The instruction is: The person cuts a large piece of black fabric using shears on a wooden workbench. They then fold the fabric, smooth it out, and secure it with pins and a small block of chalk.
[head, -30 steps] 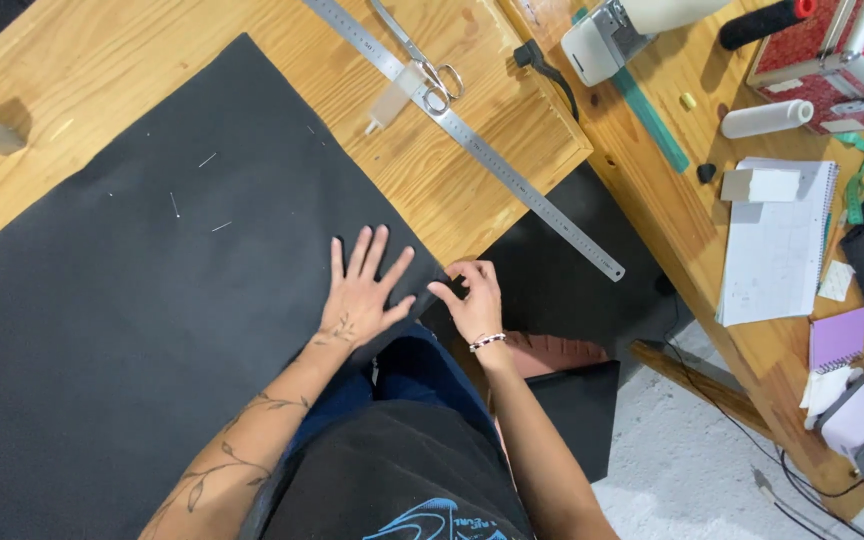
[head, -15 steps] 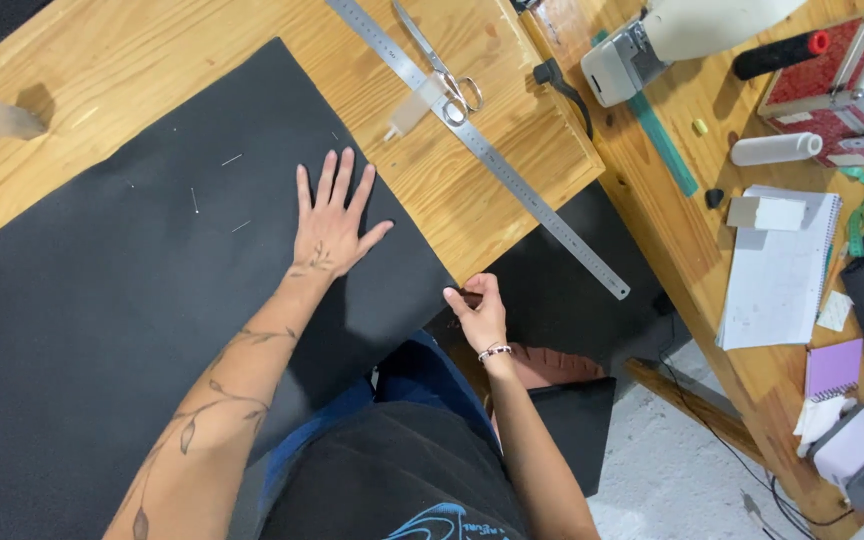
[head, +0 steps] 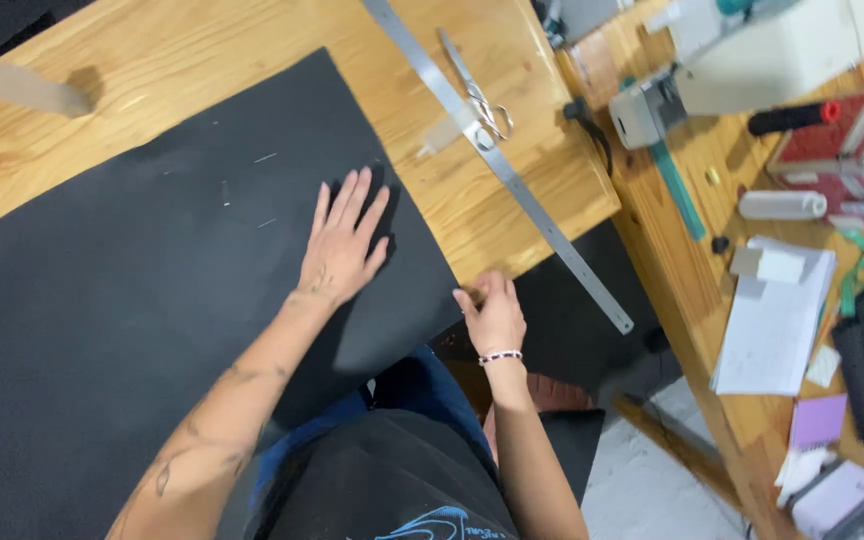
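A long steel ruler (head: 497, 160) and silver scissors (head: 477, 100) lie on the wooden table (head: 202, 60). The left hand (head: 344, 245) presses flat, fingers spread, on the large black sheet (head: 152, 300); the right hand (head: 493, 312) pinches its near corner at the table edge.

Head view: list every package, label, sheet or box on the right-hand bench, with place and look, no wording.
Red box with metal edging: far right, upper bench.
White cylindrical tube: just below the red box, lying flat.
White paper sheets: right bench, stacked rectangle.
Purple square notepad: below the sheets, near the edge.
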